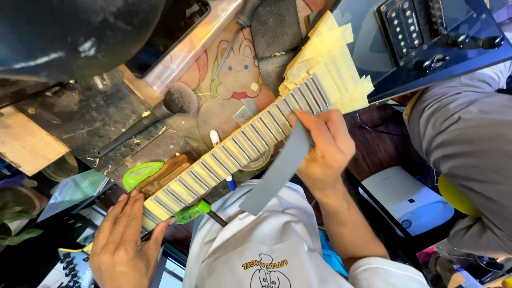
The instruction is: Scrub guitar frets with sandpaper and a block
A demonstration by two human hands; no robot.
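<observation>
An electric guitar's neck (229,154) runs from lower left to upper right, its fretboard covered in pale masking tape between the metal frets. My right hand (326,149) presses a long grey strip of sandpaper (277,173) against the frets near the body end. The strip's loose end hangs down toward my white shirt. My left hand (124,240) lies flat at the neck's lower end, fingers over the last taped frets, steadying it. The dark blue guitar body (384,58) with pickups and knobs is at the upper right, with more yellow tape (325,48) at the neck joint.
A black-handled brush (154,114) lies left of the neck on a mat with a cartoon rabbit (237,69). Green plastic pieces (140,173) sit under the neck. Another person in grey clothing (464,133) is at the right; a white device (405,200) sits below.
</observation>
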